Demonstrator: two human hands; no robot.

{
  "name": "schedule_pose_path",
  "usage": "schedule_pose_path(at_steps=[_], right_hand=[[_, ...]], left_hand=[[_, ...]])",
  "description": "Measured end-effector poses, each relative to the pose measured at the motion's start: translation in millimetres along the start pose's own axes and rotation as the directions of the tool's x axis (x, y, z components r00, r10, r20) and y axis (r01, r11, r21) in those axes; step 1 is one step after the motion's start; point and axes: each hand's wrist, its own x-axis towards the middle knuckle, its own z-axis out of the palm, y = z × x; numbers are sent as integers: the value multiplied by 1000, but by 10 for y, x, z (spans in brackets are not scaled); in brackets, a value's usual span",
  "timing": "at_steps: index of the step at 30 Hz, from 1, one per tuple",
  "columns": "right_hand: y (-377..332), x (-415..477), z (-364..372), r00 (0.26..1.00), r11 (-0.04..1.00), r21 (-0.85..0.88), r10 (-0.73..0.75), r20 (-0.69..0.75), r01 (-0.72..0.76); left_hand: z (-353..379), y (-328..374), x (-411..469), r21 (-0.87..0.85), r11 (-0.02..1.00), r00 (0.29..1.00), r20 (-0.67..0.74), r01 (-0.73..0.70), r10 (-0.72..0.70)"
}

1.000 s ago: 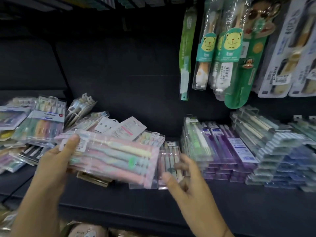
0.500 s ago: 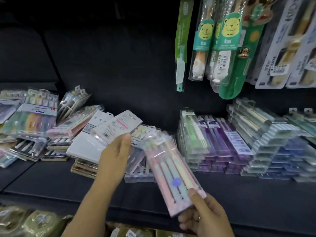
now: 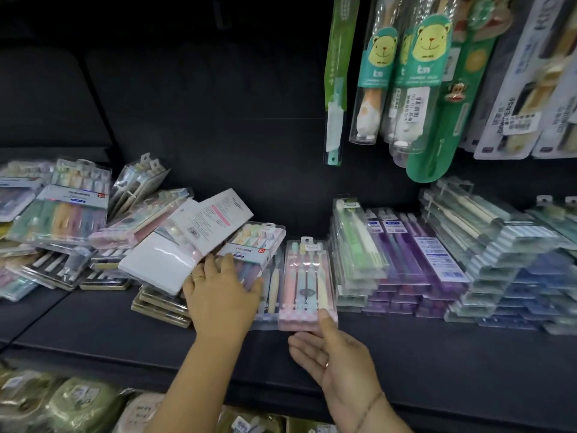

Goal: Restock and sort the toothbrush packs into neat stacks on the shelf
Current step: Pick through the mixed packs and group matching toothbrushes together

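Note:
A pink pack of pastel toothbrushes lies flat on a low stack on the black shelf, just left of the green and purple stacks. My right hand is palm up at the pack's near end, thumb tip touching its edge and fingers straight. My left hand rests with spread fingers on a five-brush pastel pack that leans on the same low pile. A white-backed pack lies tilted beside that hand.
A loose heap of mixed packs covers the shelf's left part. Neat stacks of green, purple and blue-grey packs fill the right. Hanging children's brush packs dangle above. Bagged goods sit on the shelf below.
My right hand carried the pink pack forward and laid it flat on the low stack, then loosened its hold. My left hand moved from the white-backed pack onto the five-brush pack.

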Motion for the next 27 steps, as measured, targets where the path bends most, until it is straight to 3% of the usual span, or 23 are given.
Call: schedule_pose_path(at_steps=[7,12,15,18,20,22,25,27], right_hand=[[-81,222,61,996,978,209,41,-76,-24],[-149,197,77,995,950,310,64,-75,-38],[-118,100,97,993,976,192,109,-39,-100],[-22,-13,129,988,980,-165,126,84,-111],[52,-59,181,984,864,-501,52,168,40],[123,-44,234,958,654,-712,-70,278,254],[208,34,305,889,328,-827,-207,409,457],[252,96,353,854,203,-834,-222,471,513]], left_hand=[[-1,-33,127,-39,993,991,-80,109,-112],[41,-107,189,-43,997,979,-190,60,-67],[16,-165,247,-53,997,965,-255,51,-63],[15,-320,327,-58,996,949,-306,64,-78],[21,-451,380,-55,997,944,-321,60,-75],[20,-529,415,-51,998,945,-321,48,-62],[10,-548,468,-40,997,949,-308,62,-71],[25,-570,505,-1,998,954,-293,58,-56]])
